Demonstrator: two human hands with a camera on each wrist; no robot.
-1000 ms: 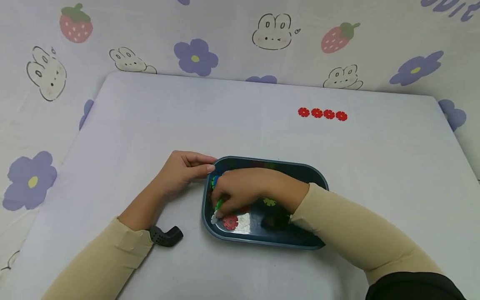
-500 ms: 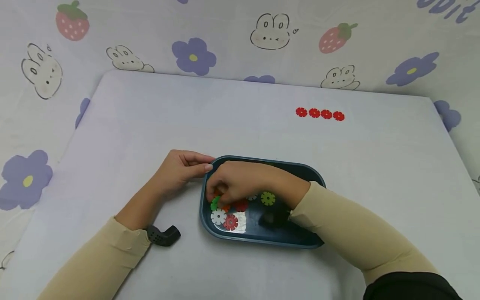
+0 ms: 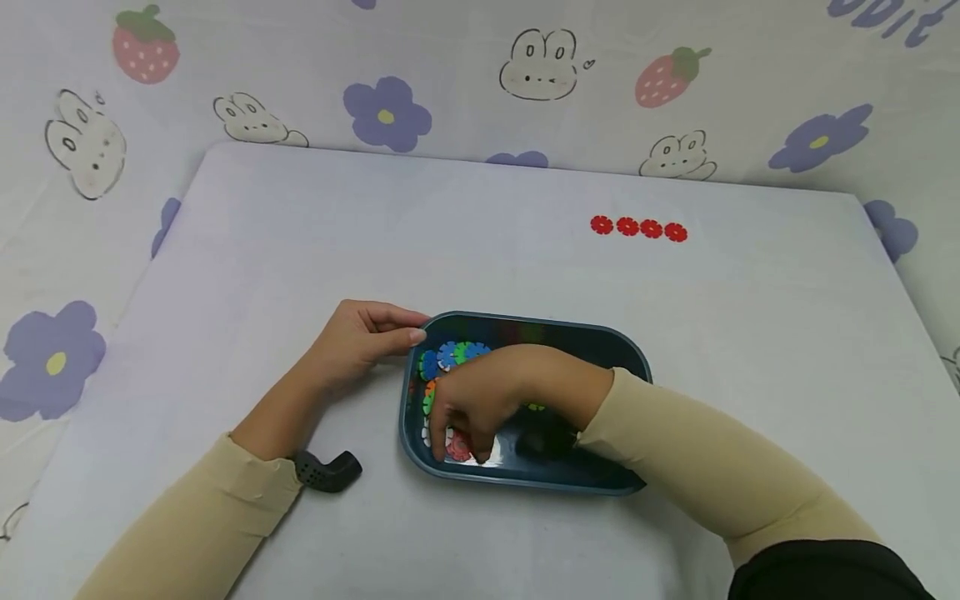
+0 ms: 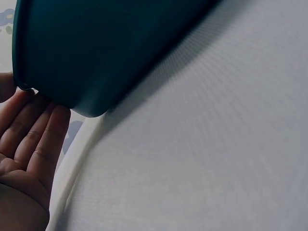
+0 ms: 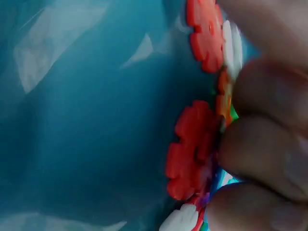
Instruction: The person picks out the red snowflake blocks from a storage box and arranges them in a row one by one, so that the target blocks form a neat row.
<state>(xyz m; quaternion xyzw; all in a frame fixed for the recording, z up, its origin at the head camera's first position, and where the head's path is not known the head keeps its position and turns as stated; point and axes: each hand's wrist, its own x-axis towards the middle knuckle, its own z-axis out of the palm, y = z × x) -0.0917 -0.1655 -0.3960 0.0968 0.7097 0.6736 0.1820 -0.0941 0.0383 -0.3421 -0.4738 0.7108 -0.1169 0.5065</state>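
In the head view my left hand (image 3: pixel 367 337) holds the back left corner of a dark teal tray (image 3: pixel 525 486). The left wrist view shows its thumb (image 4: pixel 6 86) at the rim and its fingers along the outer wall. My right hand (image 3: pixel 487 400) reaches down into the tray's left part, thumb and index finger apart on either side of a pinkish-red notched disc (image 3: pixel 458 446). Blue discs (image 3: pixel 447 356) lie along the tray's back left. In the right wrist view a red disc (image 5: pixel 191 149) is next to curled fingers; the hand covers much of the pile.
Toward the back right of the white table, several red notched discs (image 3: pixel 651 228) lie in a row. A black angled piece (image 3: pixel 330 472) sits by the left sleeve cuff. A patterned cloth (image 3: pixel 450 75) hangs behind the table.
My right hand has let go of a green disc, shifted toward the tray's front, and spread its thumb and index finger over the pinkish-red disc. The left hand stays at the rim.
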